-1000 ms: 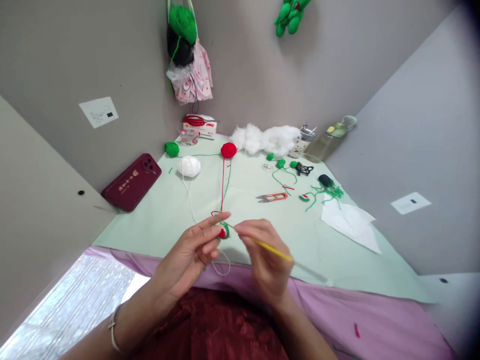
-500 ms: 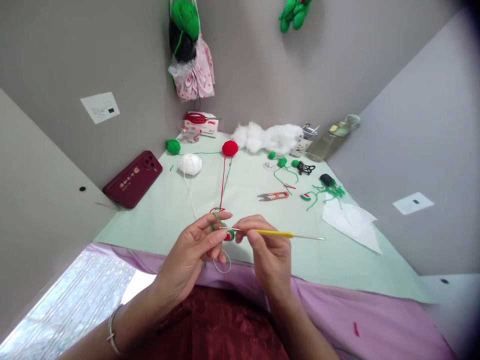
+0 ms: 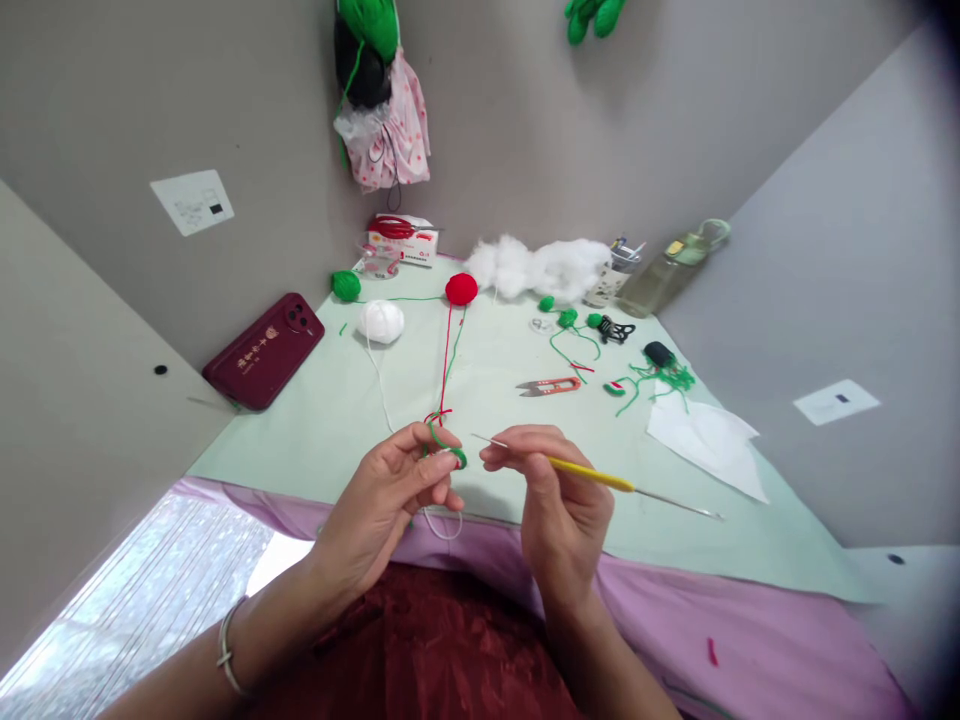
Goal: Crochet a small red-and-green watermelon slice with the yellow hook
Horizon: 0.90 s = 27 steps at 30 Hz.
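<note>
The right hand pinches a yellow crochet hook, its tip just beside the small green crochet piece gripped in the left hand over the table's near edge. Red yarn runs up to a red ball on the green mat.

Single head-worn view, looking forward and down from above the lap, hands close at near centre, worktop running far into wall corner

The top edge is cropping the green crocheted toy and hanging yarn bag. The left hand is covering most of the crochet piece.
</note>
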{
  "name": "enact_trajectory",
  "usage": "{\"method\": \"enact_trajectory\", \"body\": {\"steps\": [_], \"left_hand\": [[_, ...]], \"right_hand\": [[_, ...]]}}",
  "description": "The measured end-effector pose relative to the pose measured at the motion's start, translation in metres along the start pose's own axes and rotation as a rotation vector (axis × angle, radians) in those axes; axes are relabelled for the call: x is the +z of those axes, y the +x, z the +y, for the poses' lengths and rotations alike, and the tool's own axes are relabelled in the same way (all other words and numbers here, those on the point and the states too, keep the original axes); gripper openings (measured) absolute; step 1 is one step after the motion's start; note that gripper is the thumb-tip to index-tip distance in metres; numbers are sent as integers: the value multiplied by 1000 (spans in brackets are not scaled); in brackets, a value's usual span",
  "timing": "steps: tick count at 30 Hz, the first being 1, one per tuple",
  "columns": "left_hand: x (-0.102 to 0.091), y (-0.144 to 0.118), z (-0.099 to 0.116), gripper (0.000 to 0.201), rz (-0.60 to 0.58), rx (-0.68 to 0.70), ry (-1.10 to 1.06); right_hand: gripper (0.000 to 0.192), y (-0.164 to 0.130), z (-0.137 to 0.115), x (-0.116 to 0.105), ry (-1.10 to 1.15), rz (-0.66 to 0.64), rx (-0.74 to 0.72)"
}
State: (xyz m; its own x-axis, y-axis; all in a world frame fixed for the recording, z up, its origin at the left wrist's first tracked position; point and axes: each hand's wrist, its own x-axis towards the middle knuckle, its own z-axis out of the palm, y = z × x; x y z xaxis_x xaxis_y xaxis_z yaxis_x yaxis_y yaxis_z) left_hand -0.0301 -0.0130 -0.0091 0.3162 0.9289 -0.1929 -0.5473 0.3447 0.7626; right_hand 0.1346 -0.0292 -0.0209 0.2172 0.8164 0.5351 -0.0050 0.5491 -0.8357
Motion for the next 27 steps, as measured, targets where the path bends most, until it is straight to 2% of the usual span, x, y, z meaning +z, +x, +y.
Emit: {"method": "enact_trajectory", "body": {"steps": [7, 16, 23, 27], "left_hand": [[1, 0, 1, 16, -15, -6, 11], [2, 0, 2, 14, -22, -1, 8], [0, -1, -1, 15, -2, 89, 158], [1, -1, 1, 16, -29, 67, 157]], "right_hand": [[22, 1, -5, -2, -20, -103, -10], [23, 3, -9, 0, -91, -141, -45], [23, 2, -9, -1, -149, -172, -115], [21, 0, -1, -1, 15, -139, 4]]}}
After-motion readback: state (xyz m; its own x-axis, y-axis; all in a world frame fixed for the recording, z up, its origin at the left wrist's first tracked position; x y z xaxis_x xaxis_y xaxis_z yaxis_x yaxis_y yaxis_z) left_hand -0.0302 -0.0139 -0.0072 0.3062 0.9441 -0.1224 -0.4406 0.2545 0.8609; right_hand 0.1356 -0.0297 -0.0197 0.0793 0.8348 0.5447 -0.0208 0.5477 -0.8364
